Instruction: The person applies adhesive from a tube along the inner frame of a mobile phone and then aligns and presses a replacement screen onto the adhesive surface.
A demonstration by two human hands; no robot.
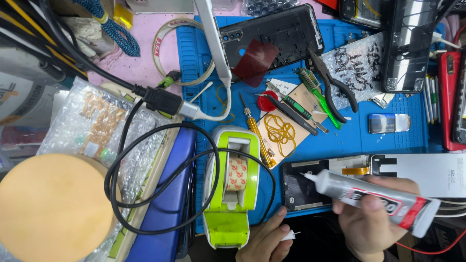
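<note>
- Right hand (374,218) is clamped around a glue tube (376,196), grey with a red-and-black label, nozzle over a phone frame (303,187).
- Left hand (264,240) pinches the white cap (288,236).
- Green tape dispenser (230,187) sits left on the blue mat (388,140).

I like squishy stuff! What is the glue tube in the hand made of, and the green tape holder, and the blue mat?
The glue tube in the right hand looks like soft metal or plastic: silvery grey, slightly dented, white nozzle. The tape holder looks like hard, glossy plastic, lime green and white. The blue mat looks like matte rubber or silicone, with moulded ridges.
</note>
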